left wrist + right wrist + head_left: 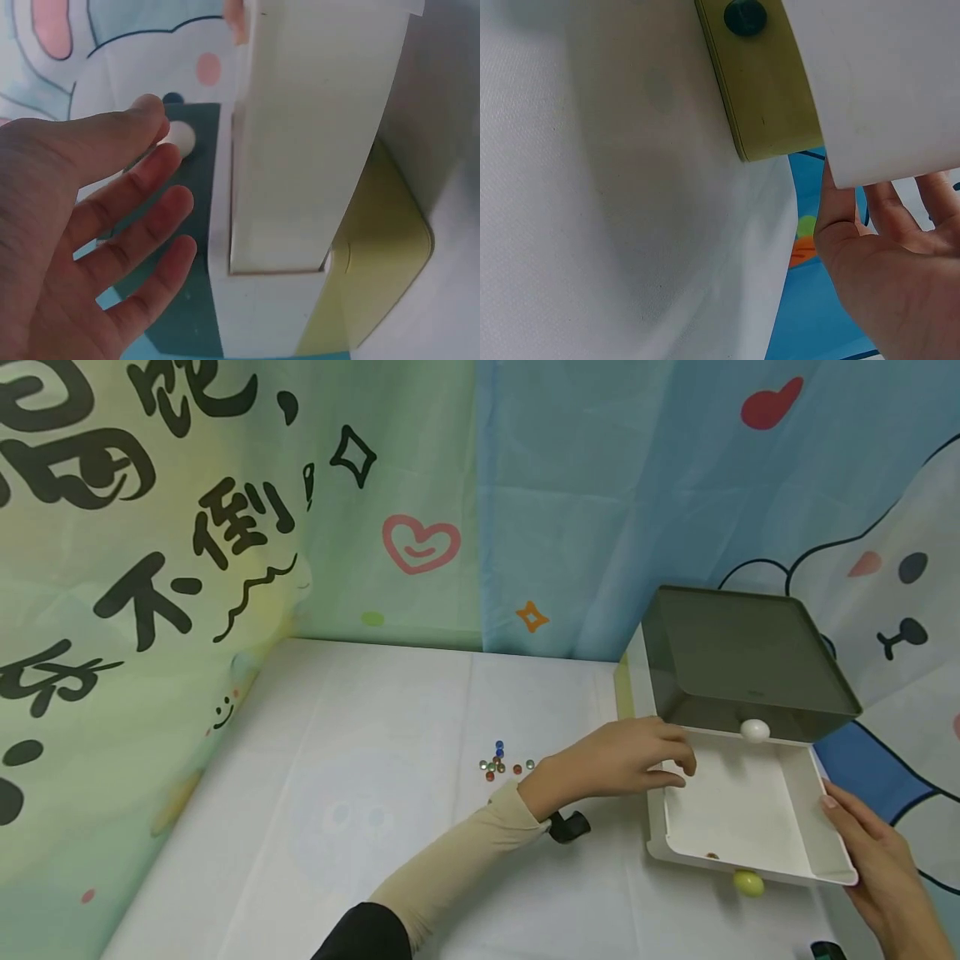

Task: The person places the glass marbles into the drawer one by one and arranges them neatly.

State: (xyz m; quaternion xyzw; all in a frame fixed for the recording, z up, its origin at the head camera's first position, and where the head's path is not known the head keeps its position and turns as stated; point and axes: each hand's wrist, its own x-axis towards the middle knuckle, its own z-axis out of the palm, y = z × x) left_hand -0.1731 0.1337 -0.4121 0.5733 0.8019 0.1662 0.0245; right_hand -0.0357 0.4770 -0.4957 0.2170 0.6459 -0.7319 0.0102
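Observation:
A white drawer (731,806) with a yellow-green knob (748,883) is pulled out of a small cabinet. Inside it, near the front wall, lies one small brown bead (712,856). My left hand (618,764) hovers over the drawer's left side, its fingers loosely bent with nothing between them. In the left wrist view the same hand (112,217) is beside the dark green drawer (196,300) and its white knob (181,140). My right hand (873,852) grips the white drawer's right wall, thumb at the rim; its fingers (889,210) show beside the drawer in the right wrist view.
Several small coloured beads (492,767) lie on the white tabletop (360,793), left of the cabinet. Below the white drawer is a yellow-green drawer (769,90) with a dark green knob (745,16). A printed cloth (555,510) hangs behind.

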